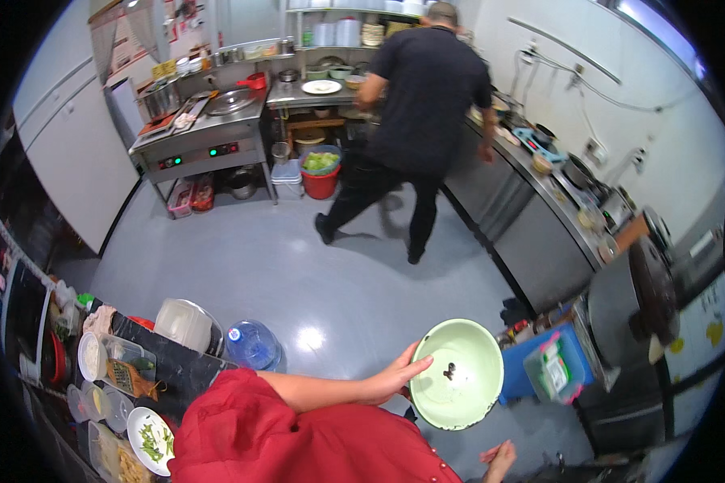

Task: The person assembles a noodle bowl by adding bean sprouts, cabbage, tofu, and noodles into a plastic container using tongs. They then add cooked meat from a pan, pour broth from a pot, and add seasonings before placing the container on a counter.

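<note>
My left hand [396, 378] grips the near-left rim of a pale green bowl [475, 354], its thumb over the edge. The left arm stretches across my red top from the left. A few small dark bits lie in the bottom of the bowl, whose rim has dark chipped spots. Low on the right, my right hand [501, 460] hangs apart from the bowl. Its fingers are loosely bent and slightly apart, with nothing visible in them.
Ahead, a person in dark clothes [427, 97] strides by the back counter. A blue water jug [251, 344] stands on the grey floor. Left is a black counter [173, 348] with food containers and a white plate [159, 460]. A big grey pot [620, 302] and green-lined bin [554, 366] are right.
</note>
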{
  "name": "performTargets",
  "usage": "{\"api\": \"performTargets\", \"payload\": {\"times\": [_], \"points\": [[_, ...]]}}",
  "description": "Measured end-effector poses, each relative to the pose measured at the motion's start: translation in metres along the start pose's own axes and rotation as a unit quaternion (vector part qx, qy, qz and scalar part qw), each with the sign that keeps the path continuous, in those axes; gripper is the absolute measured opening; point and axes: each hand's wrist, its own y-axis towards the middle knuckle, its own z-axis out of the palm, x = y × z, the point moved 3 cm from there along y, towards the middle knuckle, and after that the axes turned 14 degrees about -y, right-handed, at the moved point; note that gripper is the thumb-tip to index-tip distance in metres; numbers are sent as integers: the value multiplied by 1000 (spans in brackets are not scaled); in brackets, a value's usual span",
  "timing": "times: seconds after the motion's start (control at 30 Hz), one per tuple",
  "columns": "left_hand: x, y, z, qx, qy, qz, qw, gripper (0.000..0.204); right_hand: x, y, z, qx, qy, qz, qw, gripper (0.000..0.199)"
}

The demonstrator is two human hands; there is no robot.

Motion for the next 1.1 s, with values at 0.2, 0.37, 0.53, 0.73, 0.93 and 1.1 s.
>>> {"api": "performTargets", "payload": {"times": [0.2, 0.37, 0.53, 0.73, 0.93, 1.1], "points": [[-78, 41, -102, -180, -109, 154, 965, 78, -81, 160, 74, 95, -58, 279, 954, 16], [-138, 30, -199, -329, -189, 275, 884, 70, -19, 341, 150, 106, -83, 286, 949, 14], [-189, -12, -266, -425, -314, 408, 744, 57, 193, 483, 443, 222, -236, 45, 945, 21], [-250, -75, -384, -484, -343, 518, 616, 60, 477, 378, 843, 394, -246, -274, 842, 21], [-353, -133, -495, -519, -350, 539, 563, 63, 526, 172, 1054, 609, -306, -257, 686, 19], [-453, -168, -568, -554, -338, 552, 524, 64, 570, 122, 1177, 642, -356, -171, 657, 18]]}}
